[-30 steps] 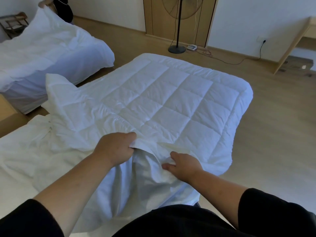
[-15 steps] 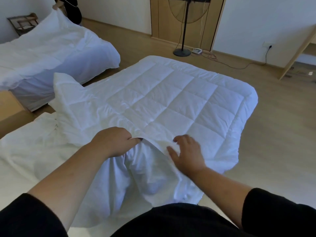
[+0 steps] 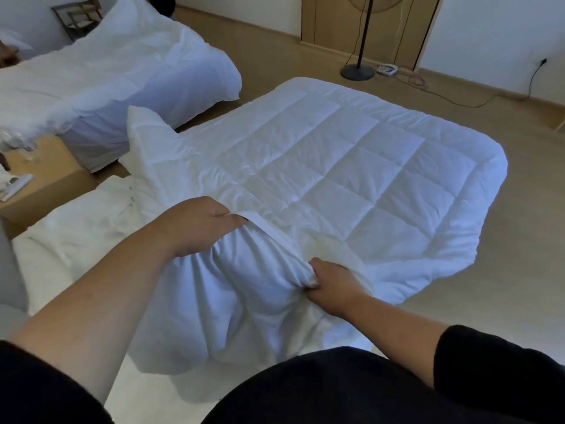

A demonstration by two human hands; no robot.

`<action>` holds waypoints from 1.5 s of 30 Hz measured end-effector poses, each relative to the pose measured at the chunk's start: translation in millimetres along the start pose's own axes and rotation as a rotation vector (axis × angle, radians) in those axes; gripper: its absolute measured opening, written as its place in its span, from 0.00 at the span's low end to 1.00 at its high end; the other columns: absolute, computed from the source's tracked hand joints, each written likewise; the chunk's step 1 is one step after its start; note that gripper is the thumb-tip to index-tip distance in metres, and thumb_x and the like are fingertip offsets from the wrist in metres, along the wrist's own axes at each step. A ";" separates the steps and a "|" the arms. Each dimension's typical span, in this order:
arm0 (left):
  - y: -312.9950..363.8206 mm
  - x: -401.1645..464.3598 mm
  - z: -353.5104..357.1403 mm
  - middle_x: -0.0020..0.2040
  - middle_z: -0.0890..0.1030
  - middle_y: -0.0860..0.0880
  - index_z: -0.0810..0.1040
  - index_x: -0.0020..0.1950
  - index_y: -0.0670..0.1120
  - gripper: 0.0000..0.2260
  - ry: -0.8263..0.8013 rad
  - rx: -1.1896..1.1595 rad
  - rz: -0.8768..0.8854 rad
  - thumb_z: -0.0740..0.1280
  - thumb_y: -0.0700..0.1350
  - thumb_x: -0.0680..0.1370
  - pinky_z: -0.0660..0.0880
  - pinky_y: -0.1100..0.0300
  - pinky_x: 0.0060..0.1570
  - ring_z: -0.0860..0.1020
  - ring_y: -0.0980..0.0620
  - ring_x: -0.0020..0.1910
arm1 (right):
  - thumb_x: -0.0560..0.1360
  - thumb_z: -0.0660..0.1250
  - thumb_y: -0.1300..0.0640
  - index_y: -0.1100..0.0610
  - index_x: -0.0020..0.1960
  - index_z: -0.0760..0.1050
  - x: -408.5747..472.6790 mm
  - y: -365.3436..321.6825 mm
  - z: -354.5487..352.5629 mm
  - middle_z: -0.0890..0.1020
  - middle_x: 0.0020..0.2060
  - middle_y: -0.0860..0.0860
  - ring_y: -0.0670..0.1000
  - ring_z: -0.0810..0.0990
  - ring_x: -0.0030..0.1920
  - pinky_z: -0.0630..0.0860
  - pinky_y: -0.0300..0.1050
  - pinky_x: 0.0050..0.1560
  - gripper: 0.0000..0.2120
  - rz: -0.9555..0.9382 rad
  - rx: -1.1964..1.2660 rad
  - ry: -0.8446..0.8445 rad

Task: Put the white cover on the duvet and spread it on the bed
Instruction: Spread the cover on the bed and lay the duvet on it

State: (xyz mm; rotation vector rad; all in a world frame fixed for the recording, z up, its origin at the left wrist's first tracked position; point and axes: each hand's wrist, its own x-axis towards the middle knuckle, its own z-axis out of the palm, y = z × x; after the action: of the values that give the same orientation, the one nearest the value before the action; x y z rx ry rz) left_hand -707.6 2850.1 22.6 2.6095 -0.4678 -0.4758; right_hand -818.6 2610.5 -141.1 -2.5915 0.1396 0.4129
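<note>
A quilted white duvet (image 3: 351, 166) lies spread over the bed in front of me, its far corner hanging over the right edge. The thin white cover (image 3: 232, 304) is bunched at the near end, over the duvet's near corner. My left hand (image 3: 195, 228) pinches the cover's hemmed edge and lifts it. My right hand (image 3: 331, 286) is closed on a gathered fold of the cover, low at the duvet's near edge. The bed sheet (image 3: 61, 240) shows at the left.
A second bed (image 3: 116, 71) with rumpled white bedding stands at the upper left. A wooden nightstand (image 3: 46, 185) with small items sits between the beds. A fan stand (image 3: 357, 70) and cables are on the wooden floor beyond. Bare floor lies to the right.
My right hand went from resting flat on the duvet to gripping a fold of the cover lower down. My left hand kept its hold on the cover's edge. The view tilted down.
</note>
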 end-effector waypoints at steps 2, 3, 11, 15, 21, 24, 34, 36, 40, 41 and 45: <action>-11.0 3.6 -0.7 0.29 0.62 0.50 0.61 0.32 0.47 0.26 0.025 0.014 -0.011 0.67 0.64 0.75 0.60 0.54 0.36 0.64 0.50 0.30 | 0.72 0.65 0.53 0.46 0.40 0.62 0.7 0.0 -1.3 0.73 0.39 0.44 0.54 0.76 0.46 0.69 0.46 0.43 0.10 -0.003 0.018 -0.062; -17.0 5.3 -1.2 0.29 0.62 0.50 0.61 0.32 0.46 0.27 0.044 0.039 -0.018 0.67 0.66 0.73 0.60 0.54 0.36 0.65 0.50 0.30 | 0.72 0.64 0.54 0.46 0.38 0.60 0.8 -0.2 -3.1 0.72 0.38 0.44 0.54 0.76 0.45 0.69 0.46 0.43 0.12 -0.017 0.016 -0.067; -52.3 9.3 4.3 0.43 0.78 0.52 0.74 0.49 0.49 0.30 0.156 0.333 0.005 0.65 0.75 0.66 0.73 0.51 0.43 0.77 0.50 0.42 | 0.68 0.62 0.65 0.51 0.46 0.74 9.9 -13.6 -66.2 0.81 0.47 0.47 0.51 0.78 0.49 0.73 0.45 0.49 0.11 -0.138 0.131 -0.045; -12.7 5.3 50.4 0.60 0.76 0.49 0.68 0.71 0.50 0.32 0.156 0.593 0.410 0.61 0.64 0.71 0.69 0.49 0.59 0.75 0.45 0.59 | 0.71 0.62 0.66 0.49 0.49 0.75 12.2 -20.6 -59.9 0.82 0.53 0.50 0.52 0.77 0.53 0.70 0.43 0.50 0.14 -0.131 0.099 -0.138; 40.5 12.7 135.0 0.60 0.73 0.45 0.67 0.66 0.43 0.27 -0.058 0.815 0.318 0.70 0.52 0.72 0.66 0.51 0.59 0.72 0.44 0.59 | 0.72 0.62 0.63 0.52 0.41 0.68 18.5 -15.4 -37.2 0.81 0.44 0.53 0.55 0.76 0.44 0.68 0.45 0.42 0.07 -0.171 -0.042 -0.154; 36.5 24.6 142.0 0.56 0.77 0.45 0.71 0.60 0.46 0.13 -0.112 0.701 0.279 0.64 0.43 0.76 0.67 0.53 0.45 0.76 0.42 0.55 | 0.73 0.64 0.60 0.50 0.47 0.69 17.3 -0.3 -30.9 0.78 0.44 0.47 0.52 0.76 0.46 0.67 0.44 0.44 0.07 -0.141 0.024 -0.132; 5.0 61.1 124.2 0.42 0.79 0.54 0.77 0.45 0.52 0.16 -0.177 0.385 0.025 0.67 0.64 0.72 0.74 0.57 0.41 0.78 0.50 0.43 | 0.67 0.70 0.31 0.47 0.77 0.56 -16.3 72.8 7.7 0.67 0.72 0.46 0.51 0.69 0.70 0.70 0.53 0.68 0.46 0.397 0.538 0.167; 9.8 60.5 128.2 0.43 0.79 0.54 0.78 0.46 0.53 0.19 -0.190 0.364 0.012 0.67 0.67 0.71 0.75 0.56 0.43 0.78 0.50 0.44 | 0.70 0.77 0.43 0.45 0.75 0.57 -17.1 68.3 8.8 0.74 0.66 0.45 0.49 0.77 0.62 0.77 0.45 0.55 0.41 0.432 0.922 0.053; 11.5 59.8 129.5 0.41 0.80 0.54 0.77 0.43 0.53 0.21 -0.173 0.305 -0.028 0.67 0.70 0.70 0.76 0.55 0.42 0.78 0.52 0.41 | 0.70 0.78 0.59 0.55 0.61 0.75 -13.4 73.6 9.4 0.85 0.51 0.54 0.55 0.86 0.49 0.83 0.56 0.49 0.22 0.384 1.294 -0.063; 11.5 59.0 126.8 0.41 0.80 0.54 0.77 0.42 0.53 0.20 -0.164 0.291 -0.038 0.68 0.70 0.70 0.76 0.55 0.42 0.78 0.52 0.41 | 0.69 0.78 0.60 0.56 0.60 0.78 -10.7 76.8 6.9 0.86 0.51 0.57 0.58 0.86 0.49 0.82 0.58 0.51 0.21 0.359 1.348 -0.081; 11.7 55.2 114.6 0.41 0.80 0.55 0.78 0.43 0.54 0.20 -0.129 0.254 -0.061 0.68 0.70 0.70 0.76 0.55 0.42 0.78 0.54 0.41 | 0.65 0.72 0.59 0.59 0.61 0.78 5.6 82.6 -10.4 0.85 0.50 0.60 0.60 0.85 0.48 0.81 0.57 0.49 0.24 0.305 1.541 -0.288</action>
State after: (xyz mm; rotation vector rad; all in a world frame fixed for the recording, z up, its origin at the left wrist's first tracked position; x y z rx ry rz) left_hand -707.6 2776.9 -82.1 2.8545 -0.5214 -0.6453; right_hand -825.0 2533.7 -173.0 -0.9855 0.5079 0.4864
